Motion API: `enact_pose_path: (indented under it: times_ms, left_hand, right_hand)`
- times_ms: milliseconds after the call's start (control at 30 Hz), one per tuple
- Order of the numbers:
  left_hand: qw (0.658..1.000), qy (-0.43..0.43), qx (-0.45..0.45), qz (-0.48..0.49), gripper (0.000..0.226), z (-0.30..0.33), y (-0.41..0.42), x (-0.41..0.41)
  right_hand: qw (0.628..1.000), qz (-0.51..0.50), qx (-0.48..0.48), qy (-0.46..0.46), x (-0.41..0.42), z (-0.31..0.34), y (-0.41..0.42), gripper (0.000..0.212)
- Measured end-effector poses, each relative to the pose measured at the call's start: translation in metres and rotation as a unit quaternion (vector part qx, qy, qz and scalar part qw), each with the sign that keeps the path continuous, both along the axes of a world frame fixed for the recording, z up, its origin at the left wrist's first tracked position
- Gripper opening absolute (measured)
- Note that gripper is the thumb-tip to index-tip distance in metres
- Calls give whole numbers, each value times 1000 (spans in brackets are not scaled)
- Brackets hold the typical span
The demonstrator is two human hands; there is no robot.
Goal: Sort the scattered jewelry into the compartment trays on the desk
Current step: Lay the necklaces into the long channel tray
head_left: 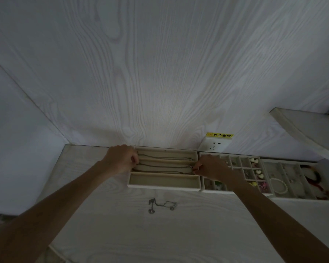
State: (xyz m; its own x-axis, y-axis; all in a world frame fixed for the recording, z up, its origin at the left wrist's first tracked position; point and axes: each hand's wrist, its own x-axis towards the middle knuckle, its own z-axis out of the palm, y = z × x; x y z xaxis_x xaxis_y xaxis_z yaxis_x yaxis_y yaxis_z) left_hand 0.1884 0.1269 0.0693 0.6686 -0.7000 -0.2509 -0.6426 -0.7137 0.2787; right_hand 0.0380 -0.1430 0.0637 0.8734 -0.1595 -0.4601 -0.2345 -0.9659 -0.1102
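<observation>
Left hand (121, 160) and right hand (210, 166) each pinch an end of a chain (163, 172) stretched between them inside the tray (163, 185).

body: two bare forearms | left hand (120, 158); right hand (210, 167) | no sleeves, rings or watch visible

A home dressing corner: wood-grain desk (160, 234), wall socket (215, 146), jewelry trays (163, 186).
</observation>
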Motion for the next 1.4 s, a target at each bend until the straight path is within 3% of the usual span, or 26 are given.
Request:
enact_pose_path:
  times_ms: [200,400,800,900,967,1033,1233,1400]
  left_hand:
    - [989,47,-16,136,15,-1,13,4]
    - [937,256,-32,236,14,-10,7,7]
    - [907,306,-88,275,25,-17,5,3]
    - [929,233,-85,275,20,-17,7,-4]
    - [956,146,-100,235,12,-11,9,-18]
    - [970,114,-115,181,7,-3,12,-38]
    - [989,138,11,56,19,-8,18,-91]
    - [988,132,32,79,43,-34,15,-123]
  right_hand:
    - [999,-13,27,-25,-3,1,-7,24]
    - [999,-2,26,-34,-8,5,-9,34]
    - [996,-1,-9,-85,-23,17,3,34]
    - [995,12,55,-82,-32,17,29,31]
    - [992,39,97,-72,-42,11,48,27]
    - [989,71,110,-68,-52,4,63,23]
    - [988,71,130,-43,-68,-19,90,22]
    - [984,12,158,-86,-75,-33,98,30]
